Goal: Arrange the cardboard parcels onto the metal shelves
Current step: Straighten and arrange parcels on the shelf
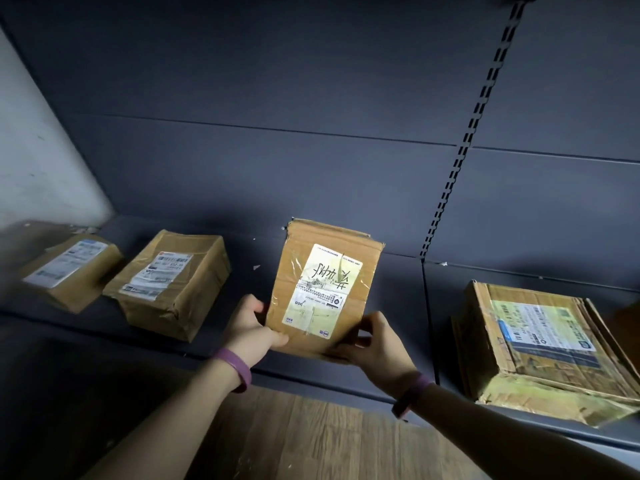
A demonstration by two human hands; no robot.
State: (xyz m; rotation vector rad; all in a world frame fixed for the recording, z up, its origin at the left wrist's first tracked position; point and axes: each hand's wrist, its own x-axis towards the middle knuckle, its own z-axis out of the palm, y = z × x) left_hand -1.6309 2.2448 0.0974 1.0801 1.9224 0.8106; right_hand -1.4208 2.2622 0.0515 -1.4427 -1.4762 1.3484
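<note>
Stockroom: metal shelving (346, 265), labelled parcels (173, 282).

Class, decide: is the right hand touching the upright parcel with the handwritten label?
Touching. The head view shows the right hand gripping the parcel at its lower right corner.

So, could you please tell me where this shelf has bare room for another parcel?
Widest bare patch: between the held parcel and the large right parcel, across the shelf joint. A narrower gap lies between held parcel and second parcel. Crowded at left: second parcel sits close to far-left parcel.
</note>
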